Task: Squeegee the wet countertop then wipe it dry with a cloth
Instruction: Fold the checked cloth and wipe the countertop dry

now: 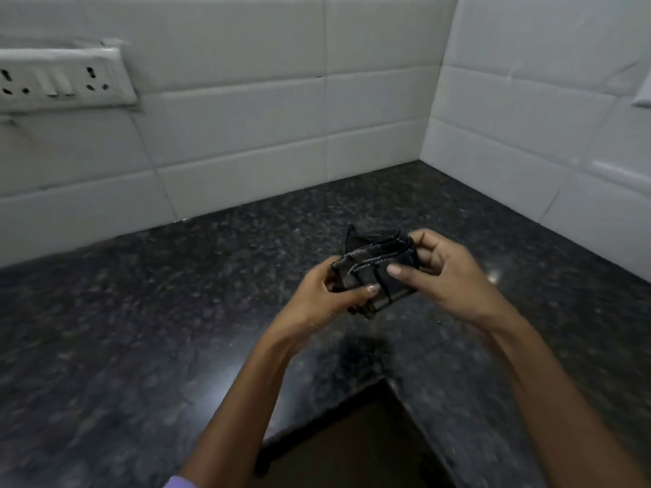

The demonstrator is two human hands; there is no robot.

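Observation:
A dark folded cloth (373, 265) with pale stitched edges and loose threads hangs in the air above the black speckled granite countertop (158, 329), near its inner corner. My left hand (327, 297) grips the cloth's near left end, thumb on top. My right hand (447, 276) pinches its right end, thumb across the front. No squeegee is in view.
White tiled walls (246, 135) meet in a corner at the back right. A white switch and socket panel (60, 82) sits on the left wall. The counter is L-shaped, with its front edge notch (380, 385) just below my forearms.

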